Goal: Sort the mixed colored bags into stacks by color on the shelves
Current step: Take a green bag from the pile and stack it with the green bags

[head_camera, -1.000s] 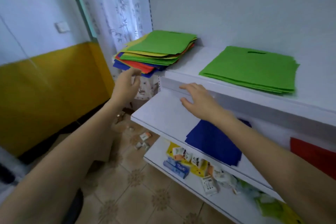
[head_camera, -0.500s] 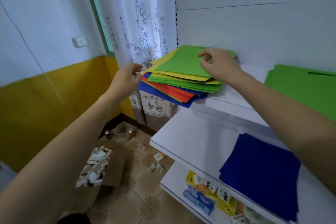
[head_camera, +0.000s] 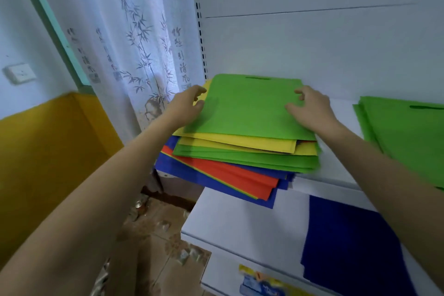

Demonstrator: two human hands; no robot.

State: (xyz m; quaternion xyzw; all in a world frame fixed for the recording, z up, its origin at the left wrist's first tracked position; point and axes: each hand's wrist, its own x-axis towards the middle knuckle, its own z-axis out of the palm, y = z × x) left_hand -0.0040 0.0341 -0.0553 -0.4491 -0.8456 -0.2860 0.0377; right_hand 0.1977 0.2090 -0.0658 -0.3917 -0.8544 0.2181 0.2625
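A mixed stack of bags (head_camera: 240, 158) in green, yellow, red and blue lies at the left end of the upper shelf (head_camera: 336, 173) and overhangs its edge. The top green bag (head_camera: 245, 108) has a slot handle at its far side. My left hand (head_camera: 189, 103) pinches its left edge, thumb above. My right hand (head_camera: 310, 109) sits at its right edge with bent fingers on the fabric. A sorted green stack (head_camera: 408, 132) lies further right on the same shelf. A blue bag (head_camera: 348, 243) lies on the lower shelf (head_camera: 240, 218).
A white curtain (head_camera: 134, 43) with a bamboo print hangs left of the shelving. Below, a bottom shelf holds small packets (head_camera: 254, 281). Scattered bits lie on the tiled floor (head_camera: 168, 235). A wall socket (head_camera: 20, 73) sits on the left wall above yellow paint.
I have come closer to the mixed stack. My left hand has moved from the air onto the top green bag's left edge, and my right hand has gone from the lower shelf to its right edge.
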